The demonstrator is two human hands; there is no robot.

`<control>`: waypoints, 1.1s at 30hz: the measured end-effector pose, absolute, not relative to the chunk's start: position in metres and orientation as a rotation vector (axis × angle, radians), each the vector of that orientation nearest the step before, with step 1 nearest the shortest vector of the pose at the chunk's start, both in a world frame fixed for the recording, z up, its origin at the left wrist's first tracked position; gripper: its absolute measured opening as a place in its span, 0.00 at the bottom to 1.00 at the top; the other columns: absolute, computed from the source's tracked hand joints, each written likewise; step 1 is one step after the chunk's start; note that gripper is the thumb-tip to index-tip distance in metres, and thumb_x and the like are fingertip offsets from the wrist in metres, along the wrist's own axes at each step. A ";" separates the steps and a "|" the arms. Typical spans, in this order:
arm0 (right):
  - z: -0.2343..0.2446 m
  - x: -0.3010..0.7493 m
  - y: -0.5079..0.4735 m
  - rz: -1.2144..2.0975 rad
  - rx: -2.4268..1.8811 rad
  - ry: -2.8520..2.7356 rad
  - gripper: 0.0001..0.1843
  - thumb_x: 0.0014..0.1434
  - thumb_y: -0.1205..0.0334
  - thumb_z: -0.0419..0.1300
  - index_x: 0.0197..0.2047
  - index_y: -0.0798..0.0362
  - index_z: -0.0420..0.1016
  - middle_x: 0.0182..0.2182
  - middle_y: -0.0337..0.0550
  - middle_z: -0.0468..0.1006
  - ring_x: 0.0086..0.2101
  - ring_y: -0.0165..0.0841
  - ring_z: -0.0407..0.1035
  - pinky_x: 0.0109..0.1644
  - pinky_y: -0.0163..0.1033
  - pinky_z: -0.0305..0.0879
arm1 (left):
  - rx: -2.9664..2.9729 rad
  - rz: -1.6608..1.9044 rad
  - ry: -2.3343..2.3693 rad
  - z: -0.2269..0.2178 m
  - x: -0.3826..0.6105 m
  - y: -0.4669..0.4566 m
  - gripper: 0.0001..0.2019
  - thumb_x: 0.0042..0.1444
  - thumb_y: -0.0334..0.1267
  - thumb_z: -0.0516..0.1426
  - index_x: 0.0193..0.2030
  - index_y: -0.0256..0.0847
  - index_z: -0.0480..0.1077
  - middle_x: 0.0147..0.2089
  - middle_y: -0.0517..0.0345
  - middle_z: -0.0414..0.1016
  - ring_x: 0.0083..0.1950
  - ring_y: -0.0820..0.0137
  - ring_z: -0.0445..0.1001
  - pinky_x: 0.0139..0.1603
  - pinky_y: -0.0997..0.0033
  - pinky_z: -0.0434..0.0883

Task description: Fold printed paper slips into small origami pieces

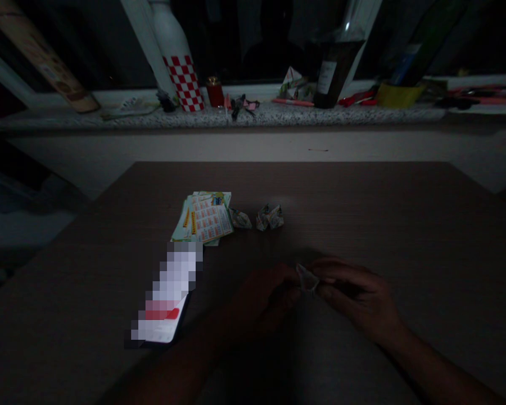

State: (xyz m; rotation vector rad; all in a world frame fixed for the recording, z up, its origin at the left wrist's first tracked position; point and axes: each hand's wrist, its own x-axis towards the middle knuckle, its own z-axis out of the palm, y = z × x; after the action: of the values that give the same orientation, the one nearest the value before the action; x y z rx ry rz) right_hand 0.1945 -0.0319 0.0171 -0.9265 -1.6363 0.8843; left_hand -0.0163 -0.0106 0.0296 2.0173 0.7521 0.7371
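The scene is very dim. Both my hands rest low on the brown table [405, 214] and pinch a small folded piece of paper [307, 277] between them. My left hand [263, 298] holds its left side with closed fingers. My right hand [354, 295] grips its right side with thumb and fingers pressed together. Beyond my hands lie two small folded paper figures [270, 216] [240, 219] and a stack of printed paper sheets [204, 218].
A lit phone [166, 298], its screen blurred, lies left of my left hand. On the stone sill [244, 117] behind the table stand a white bottle with red checks [177, 56], a dark bottle [336, 62], a small red jar [215, 91] and scattered small items.
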 end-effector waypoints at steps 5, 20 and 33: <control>0.017 0.194 -0.031 0.898 -0.914 -1.640 0.10 0.54 0.68 0.66 0.40 0.46 0.82 0.38 0.44 0.83 0.38 0.38 0.77 0.41 0.41 0.76 | 2.011 0.742 0.715 0.028 -0.016 -0.008 0.09 0.62 0.35 0.52 0.46 0.39 0.69 0.42 0.52 0.76 0.43 0.67 0.74 0.45 0.69 0.68; 0.022 0.185 -0.033 0.866 -1.084 -1.451 0.06 0.50 0.69 0.68 0.31 0.48 0.83 0.31 0.42 0.85 0.30 0.36 0.79 0.35 0.37 0.78 | 1.587 1.038 0.941 0.029 -0.002 -0.011 0.02 0.51 0.33 0.64 0.29 0.38 0.77 0.35 0.54 0.81 0.38 0.69 0.79 0.40 0.72 0.73; 0.018 0.187 -0.034 0.796 -1.027 -1.599 0.07 0.51 0.73 0.67 0.31 0.51 0.82 0.30 0.42 0.84 0.29 0.34 0.79 0.33 0.34 0.76 | 1.432 0.876 1.084 0.027 0.002 -0.013 0.14 0.46 0.35 0.66 0.42 0.37 0.76 0.39 0.55 0.81 0.40 0.68 0.78 0.42 0.73 0.73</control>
State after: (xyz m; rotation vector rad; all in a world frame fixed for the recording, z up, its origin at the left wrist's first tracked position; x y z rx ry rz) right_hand 0.1871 -0.0344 0.0180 -1.0274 -1.5989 0.7957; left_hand 0.0016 -0.0129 0.0266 1.4318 1.0842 0.8756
